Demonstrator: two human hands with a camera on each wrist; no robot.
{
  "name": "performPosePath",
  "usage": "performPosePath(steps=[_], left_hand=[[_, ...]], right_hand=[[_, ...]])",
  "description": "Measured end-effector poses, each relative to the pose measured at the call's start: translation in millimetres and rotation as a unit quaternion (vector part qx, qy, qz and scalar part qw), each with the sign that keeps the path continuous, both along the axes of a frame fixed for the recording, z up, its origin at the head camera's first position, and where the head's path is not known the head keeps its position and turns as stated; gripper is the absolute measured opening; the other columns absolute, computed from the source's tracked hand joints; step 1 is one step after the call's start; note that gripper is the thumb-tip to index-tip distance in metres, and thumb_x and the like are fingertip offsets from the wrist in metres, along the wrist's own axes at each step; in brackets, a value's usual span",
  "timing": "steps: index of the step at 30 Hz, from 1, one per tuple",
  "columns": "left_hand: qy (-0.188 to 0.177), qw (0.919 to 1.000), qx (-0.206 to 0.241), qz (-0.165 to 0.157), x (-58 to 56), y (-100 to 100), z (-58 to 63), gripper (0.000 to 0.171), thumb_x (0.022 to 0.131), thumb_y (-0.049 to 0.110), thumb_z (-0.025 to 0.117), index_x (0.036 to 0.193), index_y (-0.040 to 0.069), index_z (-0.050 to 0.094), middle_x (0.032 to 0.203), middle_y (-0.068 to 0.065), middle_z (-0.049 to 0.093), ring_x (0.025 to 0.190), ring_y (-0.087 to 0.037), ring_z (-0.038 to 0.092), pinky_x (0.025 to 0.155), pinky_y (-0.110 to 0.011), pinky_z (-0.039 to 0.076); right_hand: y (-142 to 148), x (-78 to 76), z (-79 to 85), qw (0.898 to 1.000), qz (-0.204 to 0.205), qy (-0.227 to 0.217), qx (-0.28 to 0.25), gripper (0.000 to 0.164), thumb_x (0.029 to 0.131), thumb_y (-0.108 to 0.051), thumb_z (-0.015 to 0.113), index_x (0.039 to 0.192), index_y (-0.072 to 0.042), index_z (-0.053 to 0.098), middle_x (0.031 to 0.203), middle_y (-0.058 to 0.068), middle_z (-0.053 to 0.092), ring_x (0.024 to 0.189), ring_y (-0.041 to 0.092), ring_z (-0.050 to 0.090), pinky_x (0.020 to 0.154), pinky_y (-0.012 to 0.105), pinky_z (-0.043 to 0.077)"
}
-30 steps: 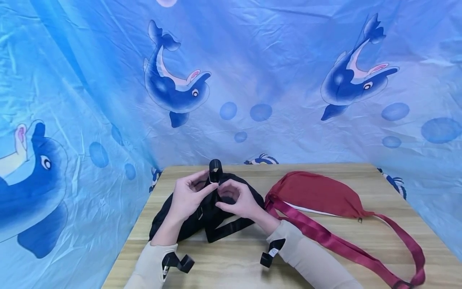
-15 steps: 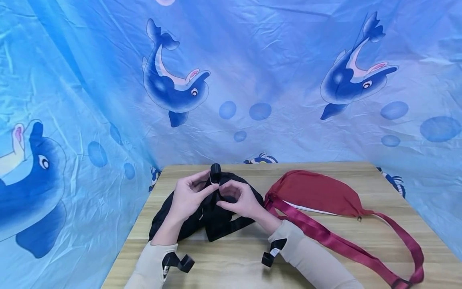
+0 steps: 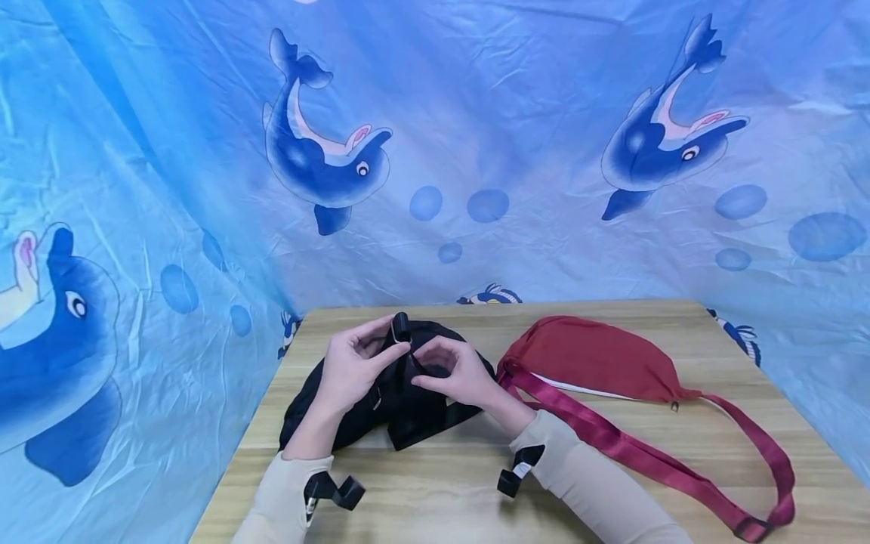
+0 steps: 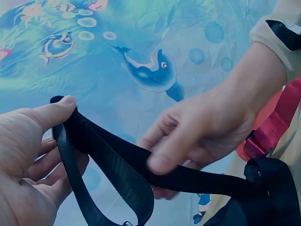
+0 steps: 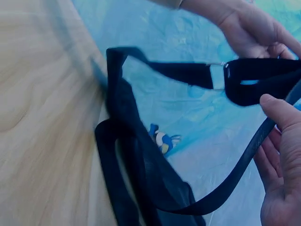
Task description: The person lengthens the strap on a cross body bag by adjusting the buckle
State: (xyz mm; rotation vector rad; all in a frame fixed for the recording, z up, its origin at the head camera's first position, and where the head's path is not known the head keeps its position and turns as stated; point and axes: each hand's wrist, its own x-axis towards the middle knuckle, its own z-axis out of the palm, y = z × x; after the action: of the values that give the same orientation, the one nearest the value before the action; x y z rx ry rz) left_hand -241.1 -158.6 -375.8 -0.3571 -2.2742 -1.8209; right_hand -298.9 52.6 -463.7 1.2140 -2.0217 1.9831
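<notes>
A black fabric bag (image 3: 418, 408) lies on the wooden table, partly hidden behind both hands. My left hand (image 3: 350, 370) pinches its black strap (image 4: 117, 146) between thumb and fingers, with a small strap loop (image 3: 401, 326) sticking up above the fingertips. To the right of it, my right hand (image 3: 458, 370) holds a lower stretch of the same strap between thumb and fingers. In the right wrist view a slider buckle (image 5: 226, 73) sits on the strap between the bag and the left hand. One length of webbing hangs down in a curve below the hands.
A red waist bag (image 3: 591, 363) lies at the right on the table (image 3: 435, 499), its white-edged zip facing me. Its long dark red strap (image 3: 632, 453) trails to the front right, ending near a slider (image 3: 752, 529). A blue dolphin-print curtain (image 3: 510, 136) surrounds the table's back and sides.
The strap loop above my left fingers has become shorter and lower. My right hand has shifted slightly right, while my left hand keeps its pinch. The red bag stays put.
</notes>
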Motion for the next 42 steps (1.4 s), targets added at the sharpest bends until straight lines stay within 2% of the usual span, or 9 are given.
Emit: performPosePath(steps=[10,16,21,25,30,33,35,38,42], left_hand=[[-0.012,0.9996,-0.011,-0.021,0.1,0,-1.7,0.049,0.092,0.015,0.085,0.138,0.008,0.071,0.133,-0.016,0.074,0.129,-0.024,0.07,0.106,-0.027,0.056],[0.011,0.9997,-0.023,-0.003,-0.6,-2,-3.2,0.045,0.091,0.015,0.086,0.134,0.01,0.074,0.136,-0.011,0.074,0.138,-0.022,0.063,0.111,-0.026,0.051],[0.024,0.999,-0.034,-0.018,1.1,-2,-5.2,0.048,0.089,0.013,0.088,0.134,0.007,0.074,0.137,-0.014,0.073,0.132,-0.025,0.068,0.107,-0.026,0.054],[0.042,0.9982,-0.036,-0.022,1.6,-2,-5.0,0.047,0.088,0.011,0.088,0.134,0.009,0.075,0.135,-0.015,0.074,0.126,-0.023,0.072,0.104,-0.023,0.056],[0.057,0.997,-0.035,-0.037,1.3,-3,-7.3,0.044,0.091,0.01,0.085,0.133,0.008,0.074,0.133,-0.015,0.072,0.12,-0.011,0.073,0.099,-0.02,0.058],[0.051,0.9948,-0.049,-0.072,-0.5,-6,-14.7,0.041,0.097,0.009,0.079,0.136,0.004,0.068,0.125,-0.016,0.07,0.099,-0.007,0.075,0.084,-0.019,0.061],[0.034,0.991,-0.081,-0.101,-2.9,-12,-23.6,0.042,0.1,0.011,0.076,0.138,0.002,0.062,0.111,-0.012,0.072,0.081,-0.006,0.071,0.071,-0.02,0.058],[-0.022,0.9763,-0.147,-0.157,-2.1,-33,-36.3,0.036,0.104,0.018,0.07,0.133,-0.003,0.062,0.084,-0.002,0.07,0.059,-0.005,0.062,0.063,-0.022,0.054],[-0.043,0.9646,-0.205,-0.16,13.5,-85,-45.4,0.024,0.105,0.018,0.067,0.089,0.0,0.071,0.064,0.012,0.056,0.05,0.0,0.05,0.053,-0.021,0.049]], right_hand=[[1,0.0,2.8,1.0,0.01,0.001,-0.014,0.029,0.088,0.003,0.083,0.114,0.002,0.07,0.119,0.026,0.071,0.109,0.011,0.074,0.101,0.028,0.061],[9,-4.4,0.0,1.0,0.006,0.023,0.003,0.031,0.088,0.008,0.082,0.117,0.004,0.071,0.121,0.026,0.072,0.114,0.024,0.075,0.105,0.03,0.059],[16,-9.4,35.3,0.997,0.031,0.076,-0.007,0.036,0.091,0.012,0.074,0.126,0.011,0.066,0.125,0.033,0.069,0.117,0.036,0.072,0.106,0.041,0.059],[19,-14.4,62.6,0.992,0.086,0.071,0.066,0.051,0.094,0.005,0.076,0.141,0.005,0.058,0.135,0.026,0.067,0.124,0.035,0.069,0.111,0.047,0.056],[23,-23.3,62.6,0.97,0.171,0.001,0.173,0.032,0.102,-0.011,0.071,0.129,0.003,0.061,0.109,0.008,0.074,0.102,0.012,0.072,0.103,0.03,0.059],[33,-33.1,68.4,0.962,0.218,-0.066,0.15,0.027,0.107,-0.015,0.064,0.107,0.012,0.062,0.075,-0.001,0.063,0.065,0.008,0.061,0.071,0.024,0.059],[42,-40.9,86.4,0.958,0.23,-0.099,0.142,0.032,0.109,-0.014,0.06,0.1,0.017,0.059,0.064,-0.005,0.052,0.051,0.008,0.047,0.055,0.023,0.05],[57,-56.4,125.3,0.947,0.216,-0.089,0.219,0.031,0.109,-0.014,0.06,0.09,0.012,0.06,0.06,-0.008,0.044,0.045,0.005,0.034,0.045,0.021,0.032],[97,-87.6,165.9,0.886,0.243,-0.019,0.395,0.044,0.107,-0.016,0.064,0.07,0.003,0.05,0.059,-0.013,0.036,0.049,0.0,0.03,0.052,0.018,0.033]])
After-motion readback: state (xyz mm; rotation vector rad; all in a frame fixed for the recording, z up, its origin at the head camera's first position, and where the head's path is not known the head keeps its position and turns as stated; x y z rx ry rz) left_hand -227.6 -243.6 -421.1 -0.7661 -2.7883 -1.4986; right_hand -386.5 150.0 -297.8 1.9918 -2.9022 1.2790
